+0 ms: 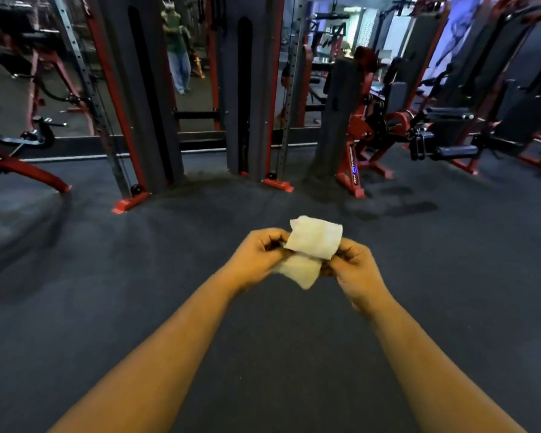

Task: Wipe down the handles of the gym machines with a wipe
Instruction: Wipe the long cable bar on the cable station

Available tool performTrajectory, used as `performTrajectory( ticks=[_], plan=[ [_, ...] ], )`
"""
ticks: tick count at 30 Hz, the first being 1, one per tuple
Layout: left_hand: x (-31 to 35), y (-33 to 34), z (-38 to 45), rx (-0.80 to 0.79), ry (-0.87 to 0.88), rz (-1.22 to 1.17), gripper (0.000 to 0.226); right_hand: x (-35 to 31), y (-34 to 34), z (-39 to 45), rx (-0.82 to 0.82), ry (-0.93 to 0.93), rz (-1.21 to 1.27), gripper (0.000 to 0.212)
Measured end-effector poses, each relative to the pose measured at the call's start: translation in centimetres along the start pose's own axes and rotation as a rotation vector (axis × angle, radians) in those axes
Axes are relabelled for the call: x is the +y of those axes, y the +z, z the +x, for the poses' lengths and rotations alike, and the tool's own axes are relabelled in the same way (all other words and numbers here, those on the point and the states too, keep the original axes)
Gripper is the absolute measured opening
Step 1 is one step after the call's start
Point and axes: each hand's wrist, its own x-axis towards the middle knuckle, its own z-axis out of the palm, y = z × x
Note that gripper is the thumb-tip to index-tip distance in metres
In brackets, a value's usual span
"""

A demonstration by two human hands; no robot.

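White wipe: the wipe (313, 242) is held out over the dark floor (138, 292), pinched between both hands, well apart from any machine.
Left hand: the left hand (258, 254) has its fingers (274, 237) curled in and pinching the wipe's left edge.
Right hand: the right hand (355, 264) has its fingers (344, 250) closed on the wipe's right edge; the exact pinch is blurred.
Wipe shape: partly folded, one flap standing up beyond the fingers, a second flap hanging below them toward the person.
Long axis: the wipe appears to run roughly from one hand to the other, its broad face turned up toward the camera.
Step in hand: judged as opening or refolding the wipe before reaching a handle.
Doing it well: draw the edges apart gently so the sheet does not tear, and leave a flat pad that can wrap round a grip.
Beyond the fingers: the cable machine (156, 98) stands ahead, red-framed machines (366, 132) to the right of it; no handle is within reach.
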Motion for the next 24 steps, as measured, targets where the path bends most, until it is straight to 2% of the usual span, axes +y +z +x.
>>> performTrajectory(
  ticks=[3,7,10,12,14,17,19,22,24],
  plan=[
    [-0.1,-2.5,5.8,0.034,-0.026,-0.033,0.03,-0.2,-0.2,6.2,0.027,-0.079,-0.077,0.033],
    [-3.1,-3.1,13.2,0.073,-0.293,-0.304,0.027,2.9,-1.0,14.2,0.088,-0.029,-0.125,0.042],
    [-5.9,-3.7,19.3,0.05,-0.414,-0.34,0.045,6.0,-2.1,20.4,0.111,-0.016,-0.143,0.042],
    [-7.6,-4.1,23.9,-0.008,-0.379,-0.195,0.04,7.9,-3.0,25.1,0.119,-0.024,-0.131,0.039],
    [-8.8,-4.7,28.4,0.019,-0.352,-0.103,0.028,9.3,-3.8,29.7,0.143,0.023,-0.068,0.038],
    [-9.9,-6.0,35.7,0.118,-0.337,-0.061,0.018,10.4,-4.9,36.6,0.151,0.213,0.187,0.03],
    [-10.3,-7.2,40.0,0.145,-0.283,-0.01,0.015,11.2,-5.6,40.9,0.12,0.319,0.264,0.022],
    [-11.0,-8.9,45.7,0.185,-0.205,0.047,0.015,12.5,-6.1,47.0,-0.01,0.296,0.144,0.027],
    [-12.0,-10.3,49.0,0.217,-0.167,0.118,0.021,13.2,-6.0,50.7,-0.022,0.237,0.106,0.021]
  ],
)
